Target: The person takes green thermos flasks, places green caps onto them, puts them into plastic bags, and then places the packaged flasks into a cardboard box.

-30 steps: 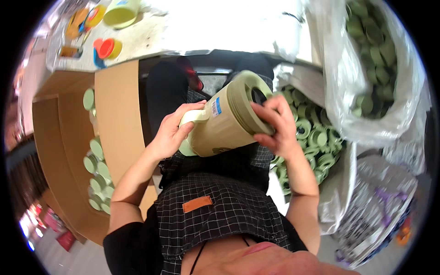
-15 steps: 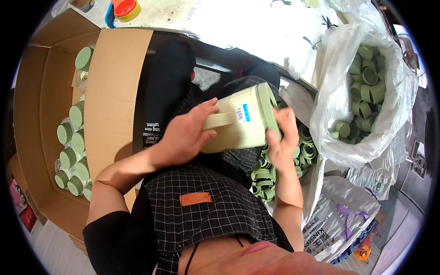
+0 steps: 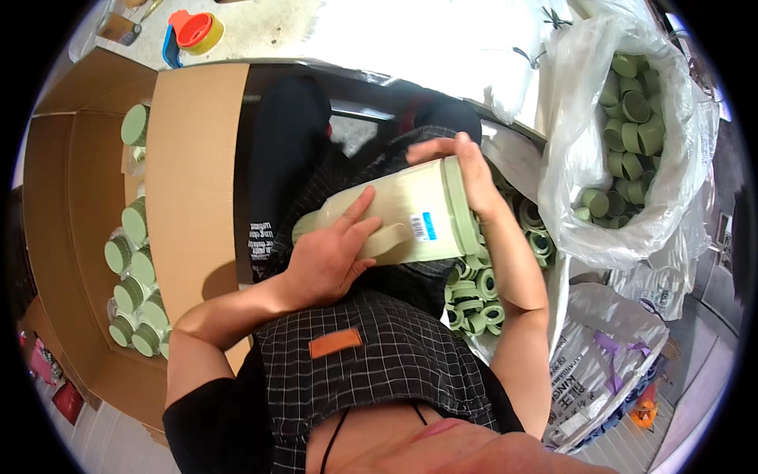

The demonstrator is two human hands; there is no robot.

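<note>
A pale green plastic pitcher (image 3: pixel 395 193) with a side handle lies tilted across my lap, its lidded end pointing right. My left hand (image 3: pixel 325 257) is closed on it at the handle, fingers spread along the body. A darker green lid (image 3: pixel 458 213) covers the right end. Against that lid rests the palm of my right hand (image 3: pixel 476 178), its fingers stretched out past the upper edge. The pitcher carries a blue and white barcode label (image 3: pixel 424 227). Beneath my right forearm lies a pile of green ring-shaped parts (image 3: pixel 474 296), partly hidden by the pitcher and arm.
On the left stands an open cardboard box (image 3: pixel 197 158) with several green-lidded containers (image 3: pixel 134 221) inside. A clear plastic bag (image 3: pixel 572 197) at right holds green cup-shaped pieces (image 3: pixel 632 138). Ahead is a white worktable (image 3: pixel 268 31) bearing a red and yellow round item (image 3: pixel 197 33).
My right hand has gone from gripping the lid's edge with bent fingers to lying flat against the lid, fingers extended. The pitcher has shifted slightly, and the left hand's fingers have spread over its body.
</note>
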